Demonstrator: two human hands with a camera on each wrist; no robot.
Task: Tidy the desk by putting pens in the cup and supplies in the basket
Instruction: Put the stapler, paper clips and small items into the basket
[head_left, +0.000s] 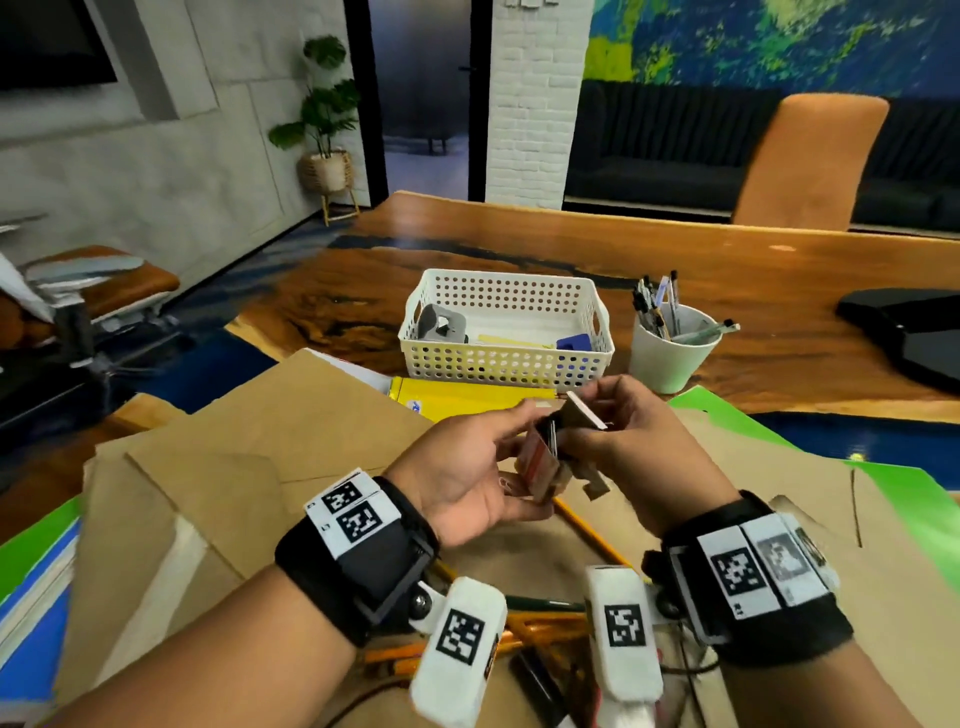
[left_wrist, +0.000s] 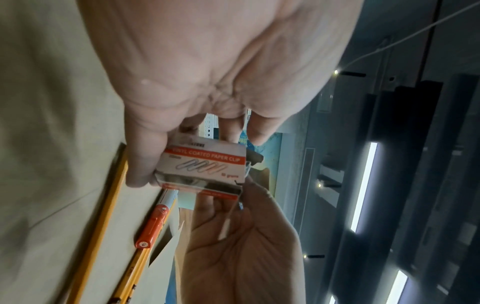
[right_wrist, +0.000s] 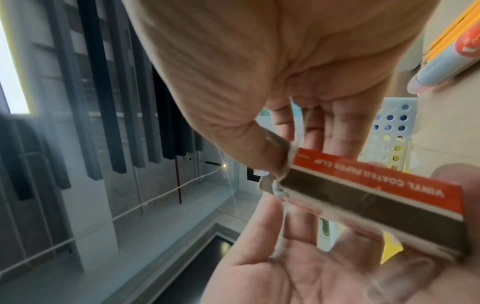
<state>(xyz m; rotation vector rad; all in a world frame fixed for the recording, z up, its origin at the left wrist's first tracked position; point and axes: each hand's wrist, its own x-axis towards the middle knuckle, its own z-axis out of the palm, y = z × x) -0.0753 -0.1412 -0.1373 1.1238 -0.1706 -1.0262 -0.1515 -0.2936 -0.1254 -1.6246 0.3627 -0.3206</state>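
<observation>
A small red-and-white paper clip box hangs in the air between both hands, above the brown envelopes. My left hand grips its body, thumb on one side and fingers on the other. My right hand pinches the box's open end flap. The box label reads "vinyl coated paper clip". Behind the hands stands the white perforated basket, and to its right the white cup with several pens in it.
Yellow pencils and an orange-capped marker lie on brown envelopes under my wrists. A yellow folder lies before the basket, which holds a grey punch. Green folders flank the pile; a black object lies far right.
</observation>
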